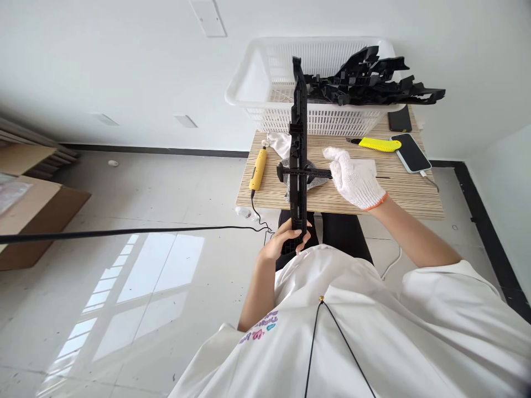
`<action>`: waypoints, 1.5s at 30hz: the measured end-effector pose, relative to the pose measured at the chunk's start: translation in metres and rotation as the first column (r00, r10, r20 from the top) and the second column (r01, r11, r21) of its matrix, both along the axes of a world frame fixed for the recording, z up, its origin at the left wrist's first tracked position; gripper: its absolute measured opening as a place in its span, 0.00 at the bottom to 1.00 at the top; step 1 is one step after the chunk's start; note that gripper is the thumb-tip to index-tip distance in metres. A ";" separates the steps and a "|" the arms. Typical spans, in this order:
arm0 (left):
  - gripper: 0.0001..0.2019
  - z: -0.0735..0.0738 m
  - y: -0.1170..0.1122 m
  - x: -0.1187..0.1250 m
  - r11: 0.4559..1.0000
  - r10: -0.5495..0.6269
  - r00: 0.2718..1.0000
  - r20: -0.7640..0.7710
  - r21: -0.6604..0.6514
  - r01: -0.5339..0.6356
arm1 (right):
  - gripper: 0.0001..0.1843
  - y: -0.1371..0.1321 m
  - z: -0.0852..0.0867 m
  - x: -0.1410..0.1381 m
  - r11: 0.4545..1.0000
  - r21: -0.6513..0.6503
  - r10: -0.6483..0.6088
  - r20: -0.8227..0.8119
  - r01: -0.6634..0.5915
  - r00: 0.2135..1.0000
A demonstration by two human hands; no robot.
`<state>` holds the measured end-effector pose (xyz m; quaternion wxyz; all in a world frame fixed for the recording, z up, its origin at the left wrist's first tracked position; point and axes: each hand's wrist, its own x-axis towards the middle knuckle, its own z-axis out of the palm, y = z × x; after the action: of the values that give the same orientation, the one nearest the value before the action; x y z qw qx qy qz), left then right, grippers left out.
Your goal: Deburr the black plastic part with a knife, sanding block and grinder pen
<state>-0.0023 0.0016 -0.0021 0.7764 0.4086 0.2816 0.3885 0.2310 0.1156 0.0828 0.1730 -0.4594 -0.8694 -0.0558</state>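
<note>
A long black plastic part (298,149) stands lengthwise in front of me, reaching from my chest out over the table. My bare left hand (284,240) grips its near end. My right hand (352,177), in a white knit glove, is closed on a side arm of the same part at mid-length. Under the part lies a grey cloth (315,179) on the striped wooden table (406,196).
A white mesh basket (269,83) with more black plastic parts (373,80) stands at the table's far edge. On the table lie a yellow corded tool (258,168), a yellow knife (379,145), two phones (410,152) and a white rag (280,142). Cardboard (29,215) sits at left.
</note>
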 end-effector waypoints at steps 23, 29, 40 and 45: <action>0.14 0.003 0.001 0.000 1.000 -0.002 0.999 -0.034 0.021 0.003 | 0.33 -0.003 0.011 0.005 0.977 0.050 -0.204 -0.042 0.206 0.978; 0.15 0.005 0.001 0.001 1.000 -0.004 1.000 -0.027 -0.001 0.004 | 0.33 -0.003 0.011 0.005 0.972 0.064 -0.223 -0.063 0.227 0.973; 0.15 0.004 0.001 0.000 1.000 -0.002 1.000 -0.015 -0.009 0.002 | 0.30 -0.001 0.003 0.004 0.973 0.097 -0.196 -0.154 0.212 0.969; 0.15 0.004 0.000 0.000 1.000 0.005 1.000 -0.015 -0.011 -0.005 | 0.30 0.000 0.002 0.004 0.970 0.110 -0.199 -0.144 0.216 0.969</action>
<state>-0.0019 0.0019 0.0022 0.7756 0.4067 0.2906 0.3856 0.2352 0.1157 0.0847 0.2516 -0.5389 -0.7980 -0.0972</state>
